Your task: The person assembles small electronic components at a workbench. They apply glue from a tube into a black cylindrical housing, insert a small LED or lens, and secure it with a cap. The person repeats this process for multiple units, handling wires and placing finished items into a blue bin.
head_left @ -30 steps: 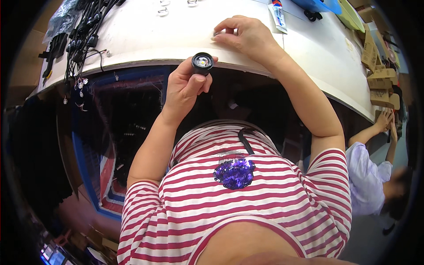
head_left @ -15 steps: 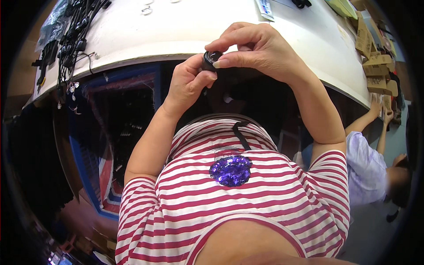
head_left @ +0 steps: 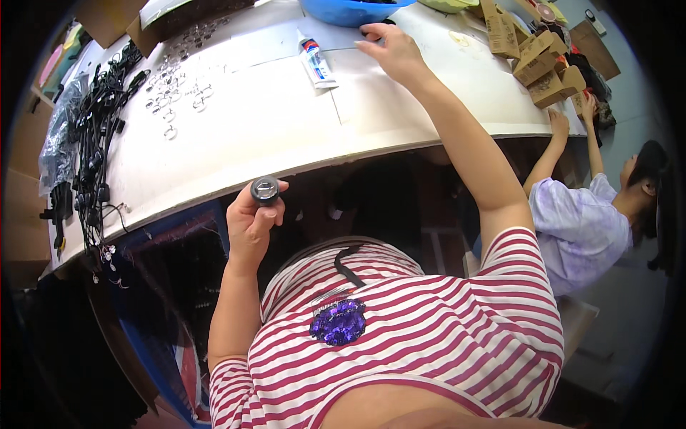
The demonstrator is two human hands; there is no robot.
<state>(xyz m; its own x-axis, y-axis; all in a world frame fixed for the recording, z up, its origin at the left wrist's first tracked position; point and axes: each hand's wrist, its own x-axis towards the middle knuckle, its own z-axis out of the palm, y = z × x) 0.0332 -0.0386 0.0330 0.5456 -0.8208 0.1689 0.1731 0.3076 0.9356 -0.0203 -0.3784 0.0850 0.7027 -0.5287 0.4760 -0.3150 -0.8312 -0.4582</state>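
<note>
Item: black cylinder (head_left: 264, 189), round, with a glossy clear end facing up. Location: in front of the near edge of the white table (head_left: 243, 129), off the tabletop, in the left hand (head_left: 246, 225).

Left hand: thumb and fingers wrapped around the cylinder, pinching it from its sides. The grip matches that of 0.5 s ago; the cylinder now sits lower and further left in view.

Right hand (head_left: 396, 53): extended over the far part of the table, beside the blue bowl (head_left: 336, 13). Thumb and forefinger are parted at a small black piece (head_left: 371, 34); whether they pinch it cannot be told. Change: 0.5 s ago this hand is at the cylinder's end, so 2 hands meet there; now 1 hand holds it alone.

View: more of the tabletop shows than 0.5 s ago, with the bowl now in frame.

Also on the table: 1 white, blue and red tube (head_left: 316, 64), lying near the bowl; a scatter of clear rings (head_left: 170, 93), left of the tube; a bundle of black cables (head_left: 96, 143), at the left end; cardboard boxes (head_left: 539, 61), at the right end, near the hands of a co-worker (head_left: 579, 229) in a pale purple top.
</note>
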